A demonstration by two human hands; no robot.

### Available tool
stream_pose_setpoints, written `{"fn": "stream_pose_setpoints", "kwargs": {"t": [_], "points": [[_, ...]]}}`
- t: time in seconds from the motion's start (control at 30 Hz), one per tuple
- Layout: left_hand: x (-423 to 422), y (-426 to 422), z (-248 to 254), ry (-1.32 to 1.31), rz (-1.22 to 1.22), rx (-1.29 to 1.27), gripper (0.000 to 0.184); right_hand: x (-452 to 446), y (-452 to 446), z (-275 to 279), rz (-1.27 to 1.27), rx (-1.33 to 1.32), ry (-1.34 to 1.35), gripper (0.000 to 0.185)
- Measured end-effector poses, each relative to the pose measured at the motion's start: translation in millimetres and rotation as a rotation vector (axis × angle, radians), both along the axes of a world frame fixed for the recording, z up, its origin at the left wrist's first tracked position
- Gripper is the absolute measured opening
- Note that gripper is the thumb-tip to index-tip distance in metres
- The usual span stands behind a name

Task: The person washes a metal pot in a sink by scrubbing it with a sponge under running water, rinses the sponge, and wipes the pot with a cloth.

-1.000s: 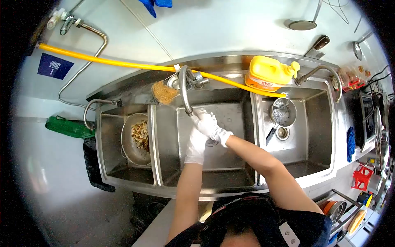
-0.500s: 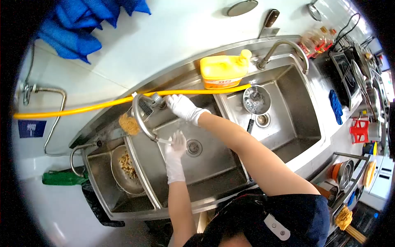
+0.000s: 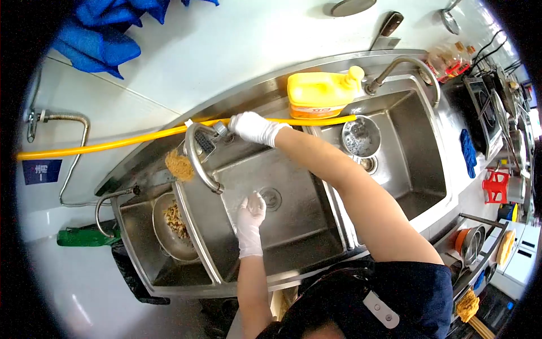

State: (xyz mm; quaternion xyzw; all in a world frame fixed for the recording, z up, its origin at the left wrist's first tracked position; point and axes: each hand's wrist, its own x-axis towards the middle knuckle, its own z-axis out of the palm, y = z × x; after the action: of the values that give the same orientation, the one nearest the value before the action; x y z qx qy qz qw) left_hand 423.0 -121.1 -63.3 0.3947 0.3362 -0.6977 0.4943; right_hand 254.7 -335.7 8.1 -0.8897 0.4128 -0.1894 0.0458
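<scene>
Both of my hands wear white gloves. My right hand (image 3: 252, 128) is closed around the handle at the base of the middle faucet (image 3: 197, 155), partly hiding it. Below the spout, my left hand (image 3: 251, 210) is held over the middle basin (image 3: 293, 217), palm up and fingers loosely curled, with nothing in it. No water stream shows at the spout now. The drain (image 3: 271, 199) lies just beyond my left fingers. Behind the faucet sit a tan scrubbing pad (image 3: 179, 165) and a dark brush (image 3: 205, 143).
A yellow hose (image 3: 141, 136) runs along the sink's back into a metal pot (image 3: 361, 137) in the right basin. A yellow jug (image 3: 319, 93) stands on the ledge. The left basin holds a bowl (image 3: 161, 226) with chopped food. A cleaver (image 3: 389, 28) hangs on the wall.
The water stream from the spout onto my left hand has stopped. My left hand has moved slightly down and away from the spout. My right hand stays at the faucet handle.
</scene>
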Motion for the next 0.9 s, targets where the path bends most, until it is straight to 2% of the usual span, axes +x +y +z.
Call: {"fn": "stream_pose_setpoints", "kwargs": {"t": [0.07, 0.13, 0.27, 0.33, 0.4, 0.43, 0.5, 0.53, 0.6, 0.63, 0.67, 0.73, 0.8, 0.87, 0.9], "points": [[-2.2, 1.9, 7.8, -0.089, 0.021, 0.026, 0.029, 5.1, -8.9, 9.5, -0.086, 0.244, -0.109, 0.016], [-3.1, 5.2, 8.5, -0.138, 0.027, 0.031, 0.027, 11.5, -23.9, 15.1, -0.122, 0.421, -0.009, 0.02], [1.9, 7.1, 2.9, -0.105, -0.007, -0.036, 0.036, 6.0, -22.1, 2.8, -0.175, 0.538, -0.169, 0.019], [-3.0, 16.0, 17.5, -0.209, -0.157, -0.068, 0.043, -33.8, 24.9, 50.4, -0.042, 0.515, -0.263, 0.022], [-4.7, 20.6, 20.5, -0.345, -0.343, -0.084, 0.051, -87.7, 73.8, 84.9, 0.147, 0.883, -0.388, 0.022], [-3.3, 27.6, 19.1, -0.428, -0.462, -0.072, 0.055, -118.7, 97.9, 75.2, 0.264, 1.164, -0.572, 0.024], [0.4, 44.0, 16.4, -0.584, -0.661, -0.09, 0.064, -192.5, 146.9, 64.0, 0.488, 1.557, -0.68, 0.028], [0.9, 52.1, 16.9, -0.675, -0.719, -0.078, 0.062, -223.9, 180.6, 51.1, 0.192, 1.72, -0.637, 0.028], [-3.7, 63.0, 20.3, -0.862, -0.828, -0.065, 0.059, -273.4, 227.8, -12.7, 0.119, 1.663, -0.345, 0.022], [-9.6, 65.8, 23.1, -0.94, -0.85, -0.076, 0.055, -290.0, 257.2, -52.1, 0.077, 1.541, -0.045, 0.021], [-17.3, 68.3, 26.8, -1.018, -0.872, -0.086, 0.052, -299.1, 290.1, -94.1, 0.033, 1.401, 0.243, 0.029], [-41.4, 65.5, 36.4, -1.122, -0.892, -0.139, 0.045, -299.0, 352.9, -178.6, -0.11, 1.318, -0.052, 0.052], [-70.7, 62.9, 57.6, -1.175, -0.893, -0.217, 0.038, -273.3, 358.3, -156.1, 0.039, 1.247, 0.168, 0.053], [-115.7, 59.2, 93.4, -1.266, -0.926, -0.326, 0.032, -254.9, 376.0, -204.3, 0.157, 1.046, 0.382, 0.051], [-140.1, 57.7, 108.3, -1.312, -0.941, -0.38, 0.029, -250.8, 373.1, -205.6, 0.208, 1.023, 0.409, 0.048]]}}
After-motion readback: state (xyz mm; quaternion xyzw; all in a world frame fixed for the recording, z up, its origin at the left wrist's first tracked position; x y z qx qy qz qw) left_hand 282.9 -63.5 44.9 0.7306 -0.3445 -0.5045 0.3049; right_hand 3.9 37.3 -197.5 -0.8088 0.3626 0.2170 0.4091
